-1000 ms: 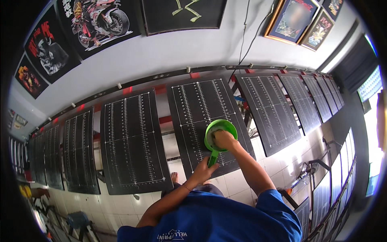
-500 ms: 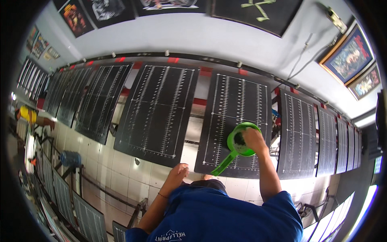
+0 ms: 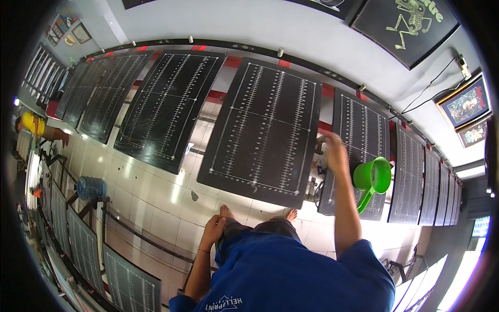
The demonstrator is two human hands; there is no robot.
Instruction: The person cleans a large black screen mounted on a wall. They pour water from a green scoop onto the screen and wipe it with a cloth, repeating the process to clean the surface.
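Note:
My right hand is smeared by motion over the right edge of the long black board in front of me. Its fingers, and anything in them, cannot be made out. A green plastic dipper sits on the black board to the right, its handle angled toward me. My right forearm passes just left of the dipper, across that board's near part. Low by my thigh, my left hand is loosely curled, with nothing visible in it. White lines and rows of marks cover both boards.
More marked black boards stand in a row on both sides, with gaps between them over a tiled floor. Behind me at left are further boards and a blue water jug. A person in yellow is at far left.
My view has shifted right, and I now face the neighbouring board on the left. My right hand has come out of the dipper and moved left of it. My left hand has dropped toward my thigh.

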